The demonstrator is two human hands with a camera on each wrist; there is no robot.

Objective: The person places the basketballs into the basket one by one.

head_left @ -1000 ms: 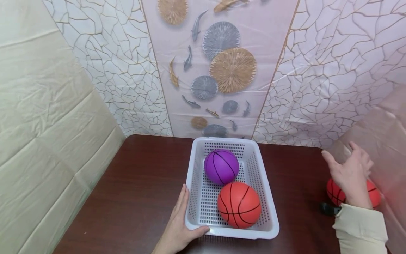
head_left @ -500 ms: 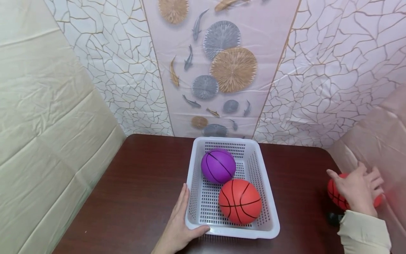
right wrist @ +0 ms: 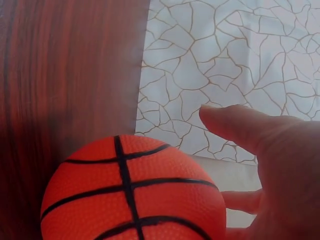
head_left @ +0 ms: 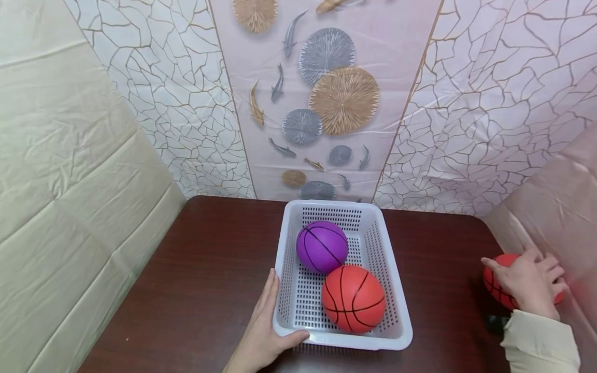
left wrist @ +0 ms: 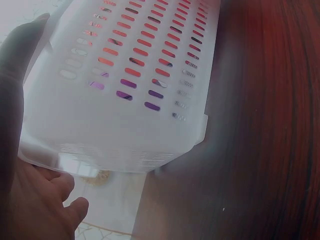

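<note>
A pale plastic basket [head_left: 406, 316] with slotted walls holds a purple ball [head_left: 322, 246] and a red ball [head_left: 353, 299], both with black basketball lines. My left hand [head_left: 261, 326] holds the basket's near left corner, thumb on the front rim and fingers along the left side. In the left wrist view, the fingers [left wrist: 67, 192] lie against the rim. On the right, my right hand [head_left: 531, 282] is spread over another red ball [right wrist: 135, 195]. Its thumb stands apart from that ball in the right wrist view; whether the other fingers touch it, I cannot tell.
The dark wooden table [head_left: 200, 280] carries the basket. A patterned wall covering [head_left: 303, 103] rises behind it, and cream cloth sides stand left and right. The right cloth [head_left: 555, 207] is close to my right hand. A small black object [head_left: 496, 324] lies beside the right wrist.
My right hand has come down and slightly right onto the red ball at the right. The balls in the basket have shifted a little. My left hand stays at the corner.
</note>
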